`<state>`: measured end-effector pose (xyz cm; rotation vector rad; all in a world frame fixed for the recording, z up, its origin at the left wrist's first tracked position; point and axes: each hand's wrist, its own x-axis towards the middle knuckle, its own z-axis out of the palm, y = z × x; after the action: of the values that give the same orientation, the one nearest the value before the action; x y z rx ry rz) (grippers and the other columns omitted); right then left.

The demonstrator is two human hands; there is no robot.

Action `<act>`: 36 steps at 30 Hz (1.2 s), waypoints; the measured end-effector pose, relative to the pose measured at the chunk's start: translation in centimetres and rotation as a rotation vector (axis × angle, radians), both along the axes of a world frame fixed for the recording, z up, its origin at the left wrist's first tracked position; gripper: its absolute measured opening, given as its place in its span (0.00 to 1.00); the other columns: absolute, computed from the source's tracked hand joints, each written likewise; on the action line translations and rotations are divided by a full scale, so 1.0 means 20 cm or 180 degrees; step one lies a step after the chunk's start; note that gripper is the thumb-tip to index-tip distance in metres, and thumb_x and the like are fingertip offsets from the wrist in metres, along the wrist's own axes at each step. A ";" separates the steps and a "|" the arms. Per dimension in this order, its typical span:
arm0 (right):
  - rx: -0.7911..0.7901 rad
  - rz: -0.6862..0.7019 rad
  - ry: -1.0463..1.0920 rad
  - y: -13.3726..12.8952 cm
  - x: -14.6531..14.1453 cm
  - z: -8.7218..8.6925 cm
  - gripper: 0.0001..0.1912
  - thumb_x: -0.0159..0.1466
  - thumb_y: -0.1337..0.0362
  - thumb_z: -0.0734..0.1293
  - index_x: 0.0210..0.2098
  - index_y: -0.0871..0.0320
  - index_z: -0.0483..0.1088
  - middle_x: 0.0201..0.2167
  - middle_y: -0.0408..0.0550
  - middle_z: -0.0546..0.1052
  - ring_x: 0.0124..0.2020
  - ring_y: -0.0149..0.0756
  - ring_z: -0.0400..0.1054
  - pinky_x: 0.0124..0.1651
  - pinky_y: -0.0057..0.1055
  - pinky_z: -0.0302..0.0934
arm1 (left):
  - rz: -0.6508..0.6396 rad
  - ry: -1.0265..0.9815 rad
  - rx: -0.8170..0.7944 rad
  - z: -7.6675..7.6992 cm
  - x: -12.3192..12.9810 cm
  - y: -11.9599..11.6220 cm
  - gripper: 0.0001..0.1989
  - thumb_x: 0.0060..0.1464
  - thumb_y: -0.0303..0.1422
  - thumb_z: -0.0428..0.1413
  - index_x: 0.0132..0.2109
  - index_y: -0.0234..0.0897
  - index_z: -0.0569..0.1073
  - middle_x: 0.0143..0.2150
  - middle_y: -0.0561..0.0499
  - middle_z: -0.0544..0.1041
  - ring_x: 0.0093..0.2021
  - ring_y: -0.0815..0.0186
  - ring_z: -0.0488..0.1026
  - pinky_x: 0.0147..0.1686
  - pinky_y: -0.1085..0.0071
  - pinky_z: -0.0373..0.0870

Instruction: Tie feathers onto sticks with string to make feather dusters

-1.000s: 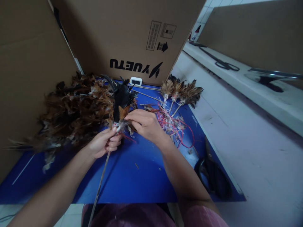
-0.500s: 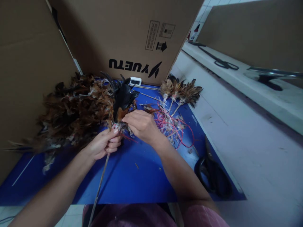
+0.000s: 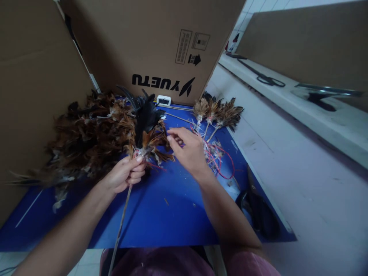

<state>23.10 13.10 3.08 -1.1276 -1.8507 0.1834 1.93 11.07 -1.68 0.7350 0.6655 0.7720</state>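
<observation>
My left hand (image 3: 128, 174) is wrapped round the thin stick (image 3: 122, 220) of a feather duster, just where the feathers are bound on. Black feathers (image 3: 146, 115) stand up from the binding, with brown feathers (image 3: 151, 140) lower around it. Pinkish-red string (image 3: 156, 166) trails from the bound part. To the right of the duster, my right hand (image 3: 186, 147) hovers apart from it, fingers loosely curled, thumb and forefinger slightly parted. Nothing shows between them.
A big heap of brown feathers (image 3: 86, 138) lies left on the blue table (image 3: 172, 222). Several small feather bundles on sticks (image 3: 220, 113) and tangled red string (image 3: 230, 163) lie right, above black scissors (image 3: 258, 214). Cardboard (image 3: 115, 34) and a small white display (image 3: 163, 100) stand behind.
My right hand has come off the feathers at the binding and moved right. Brown feathers there now spread outward. My left hand keeps its hold on the stick.
</observation>
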 end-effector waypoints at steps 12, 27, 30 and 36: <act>-0.1759 0.0312 -0.1599 -0.17 -0.03 -0.22 0.08 0.62 0.70 0.64 0.39 0.58 0.73 0.36 0.48 0.76 0.37 0.33 0.70 0.40 0.28 0.59 | 0.0391 0.0098 0.0271 0.08 -0.11 0.05 0.15 0.54 0.35 0.58 0.27 0.35 0.60 0.20 0.61 0.50 0.15 0.80 0.45 0.11 0.86 0.47; -0.0592 0.1075 -0.2183 -0.09 -0.20 -0.23 0.13 0.68 0.68 0.56 0.39 0.58 0.73 0.40 0.52 0.70 0.43 0.38 0.63 0.46 0.36 0.60 | 0.0597 0.0169 0.0372 0.06 -0.14 0.08 0.18 0.54 0.36 0.58 0.26 0.36 0.56 0.20 0.62 0.49 0.16 0.80 0.43 0.11 0.86 0.44; -0.1113 0.1829 -0.0899 -0.18 -0.11 -0.07 0.09 0.65 0.70 0.61 0.41 0.57 0.73 0.43 0.50 0.69 0.44 0.33 0.66 0.48 0.32 0.62 | 0.0535 0.0185 0.0372 0.05 -0.13 0.08 0.19 0.54 0.37 0.58 0.26 0.37 0.55 0.20 0.62 0.48 0.16 0.80 0.42 0.12 0.85 0.43; -0.2259 0.1991 0.1540 -0.19 -0.09 0.11 0.07 0.58 0.61 0.70 0.34 0.57 0.71 0.31 0.45 0.73 0.28 0.30 0.68 0.28 0.28 0.65 | 0.0309 0.0252 0.0428 0.02 -0.07 0.05 0.22 0.54 0.41 0.57 0.23 0.37 0.54 0.19 0.62 0.48 0.17 0.80 0.43 0.13 0.83 0.42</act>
<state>21.36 9.30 5.24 -0.7881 -1.6572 1.4284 0.43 12.00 -1.24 0.8642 0.7299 0.8866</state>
